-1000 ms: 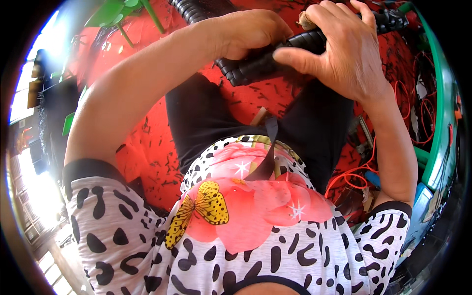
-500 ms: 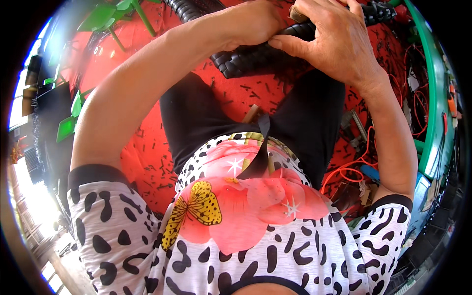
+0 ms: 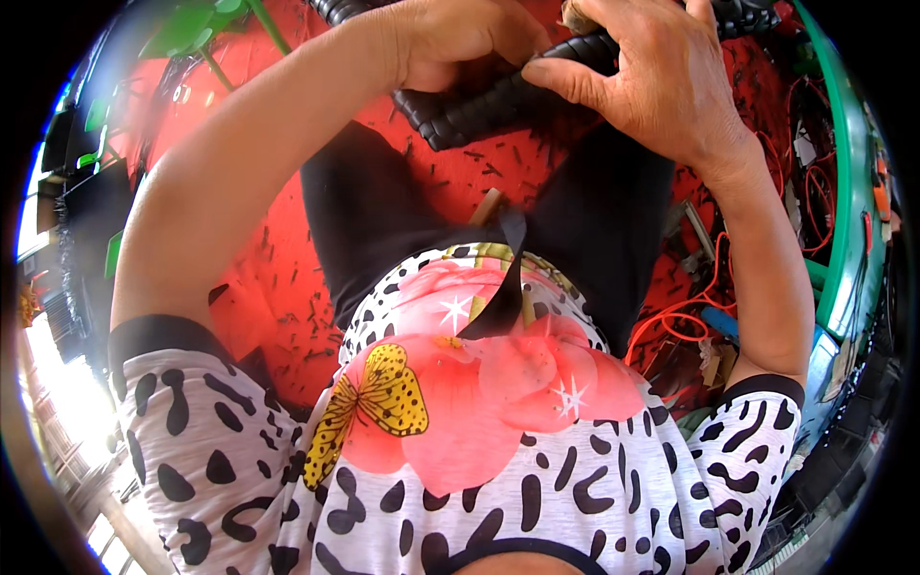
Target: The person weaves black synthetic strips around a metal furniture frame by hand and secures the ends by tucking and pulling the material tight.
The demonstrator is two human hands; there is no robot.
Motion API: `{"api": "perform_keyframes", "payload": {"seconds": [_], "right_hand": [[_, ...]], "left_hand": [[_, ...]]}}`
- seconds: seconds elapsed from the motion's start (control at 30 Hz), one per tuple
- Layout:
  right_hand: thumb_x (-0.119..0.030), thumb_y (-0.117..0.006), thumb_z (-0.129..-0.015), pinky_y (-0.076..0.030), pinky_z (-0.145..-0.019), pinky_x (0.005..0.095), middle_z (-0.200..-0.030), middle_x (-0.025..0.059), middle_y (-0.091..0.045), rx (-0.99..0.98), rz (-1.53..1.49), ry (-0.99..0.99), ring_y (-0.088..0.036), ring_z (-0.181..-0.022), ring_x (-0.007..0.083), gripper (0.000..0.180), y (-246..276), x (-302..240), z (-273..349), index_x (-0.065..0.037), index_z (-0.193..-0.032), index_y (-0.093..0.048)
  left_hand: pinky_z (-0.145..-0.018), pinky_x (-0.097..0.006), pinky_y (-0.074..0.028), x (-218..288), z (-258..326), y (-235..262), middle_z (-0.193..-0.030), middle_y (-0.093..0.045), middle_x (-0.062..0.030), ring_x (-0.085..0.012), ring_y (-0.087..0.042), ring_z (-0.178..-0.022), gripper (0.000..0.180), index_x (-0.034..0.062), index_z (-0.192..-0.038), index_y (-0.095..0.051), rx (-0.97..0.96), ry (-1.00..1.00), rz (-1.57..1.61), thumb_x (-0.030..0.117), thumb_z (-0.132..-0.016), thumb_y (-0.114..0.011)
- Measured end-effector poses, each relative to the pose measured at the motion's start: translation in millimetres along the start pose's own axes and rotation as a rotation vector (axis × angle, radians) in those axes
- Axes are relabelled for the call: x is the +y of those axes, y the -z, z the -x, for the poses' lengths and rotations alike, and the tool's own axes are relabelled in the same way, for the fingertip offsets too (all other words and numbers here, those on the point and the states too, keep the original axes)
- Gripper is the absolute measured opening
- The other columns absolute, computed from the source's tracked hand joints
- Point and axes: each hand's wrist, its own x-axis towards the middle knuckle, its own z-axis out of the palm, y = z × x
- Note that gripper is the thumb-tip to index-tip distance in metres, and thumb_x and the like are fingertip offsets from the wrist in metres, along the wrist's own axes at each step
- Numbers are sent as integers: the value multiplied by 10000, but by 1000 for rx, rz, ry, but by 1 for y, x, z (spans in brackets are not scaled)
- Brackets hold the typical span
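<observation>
Black wrapped bar [image 3: 470, 115] in two bare hands, as we see it from above. The bar lies across the space beyond our knees, over the red floor [image 3: 273, 331], its surface ribbed by closely set, overlapping bands. Its left end slants downward to a blunt corner between our legs; its right stretch passes under the right grip [image 3: 661, 81] and emerges near the green frame [image 3: 851, 192] that borders the floor's right edge. The right grip clasps the bar, the thumb laid along the near face and the fingers reaching over the top; a small tan piece [image 3: 578, 19] shows just beside the forefinger, and we cannot tell whether it is held. The left grip [image 3: 474, 43] is bent in over the left half of the bar, with fingers curled; its underside is in shadow, so we cannot tell whether it clenches the bar. A second banded length [image 3: 335, 8] shows beyond the left forearm. Dark scraps [image 3: 491, 170] are scattered on the floor, and a tan stick [image 3: 487, 206] shows between our thighs. Toward the floor's right edge, an orange-red cord [image 3: 671, 331] loops near a blue object [image 3: 721, 323].
</observation>
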Motion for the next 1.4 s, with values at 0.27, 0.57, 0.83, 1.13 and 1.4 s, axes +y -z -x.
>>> {"api": "perform_keyframes", "payload": {"seconds": [0.27,0.57,0.83,1.13,1.4], "right_hand": [[-535,-717,-706,-323,-879,431,-732,112,-537,11,116,38,-544,-753,281,529,-5,-11,2,-29,-775,-579],[-448,-771,-673,-323,-903,434,-781,99,-557,-23,-38,25,-568,-838,266,497,-5,-22,7,-26,-876,-607],[-415,-761,-683,-322,-916,445,-794,110,-576,93,135,50,-576,-831,273,449,-13,-26,3,-33,-866,-611],[-411,-793,-622,-318,-943,423,-852,34,-575,-20,123,7,-573,-898,228,478,-29,-20,3,-101,-931,-602],[-511,-766,-599,-284,-968,442,-882,16,-603,125,21,44,-565,-907,216,703,-35,-13,-10,-121,-1149,-567]], "left_hand": [[-608,-298,-547,-7,-4,2,-830,-658,-74,-186,-645,-694,246,-5,-980,-652,-57,35,-82,-117,-793,-538],[-672,-325,-542,-12,2,-12,-1008,-638,-80,-178,-623,-855,250,31,-1115,-606,202,-136,-133,-50,-903,-502],[-620,-295,-498,-9,12,-9,-931,-645,-42,-132,-587,-794,238,13,-1039,-658,362,-170,-554,-68,-861,-521],[-568,-319,-450,-18,14,0,-743,-629,-85,-172,-571,-667,168,38,-841,-684,570,-120,-909,23,-760,-537],[-601,-335,-458,-8,31,2,-668,-604,-64,-157,-569,-665,150,7,-866,-643,612,-167,-1013,95,-750,-607]]}}
